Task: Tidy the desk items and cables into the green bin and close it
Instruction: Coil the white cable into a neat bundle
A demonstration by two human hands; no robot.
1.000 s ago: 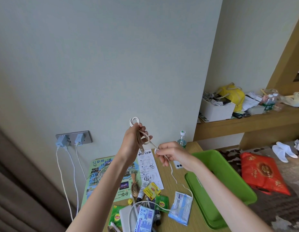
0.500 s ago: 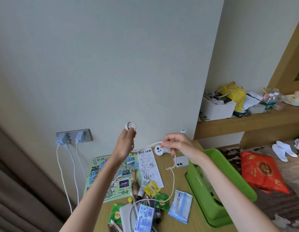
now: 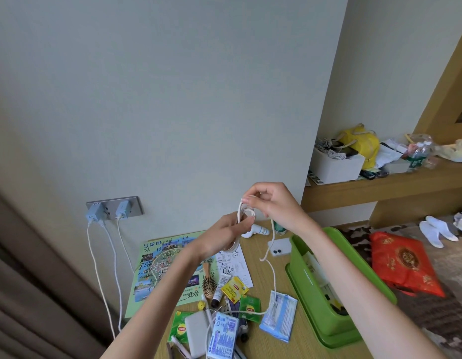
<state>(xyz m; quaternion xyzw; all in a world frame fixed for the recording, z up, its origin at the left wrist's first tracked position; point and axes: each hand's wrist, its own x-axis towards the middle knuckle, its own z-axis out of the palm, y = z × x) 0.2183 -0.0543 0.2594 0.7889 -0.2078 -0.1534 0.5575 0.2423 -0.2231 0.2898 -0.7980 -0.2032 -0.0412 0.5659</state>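
Observation:
My left hand grips a small coil of white cable above the wooden desk. My right hand pinches the same cable just above the coil, and the loose end hangs down to the clutter below. The green bin stands open on the desk's right side, with a few items inside it. Tea packets, a hairbrush, a white power bank and tissue packs lie on the desk in front.
A colourful map sheet and a receipt lie by the wall. Two chargers sit in the wall socket, cables hanging down. A white phone lies beside the bin. A red bag and slippers lie on the floor at right.
My right hand has risen and come in over the left, laying another turn of cable onto the coil. The hanging length has shortened.

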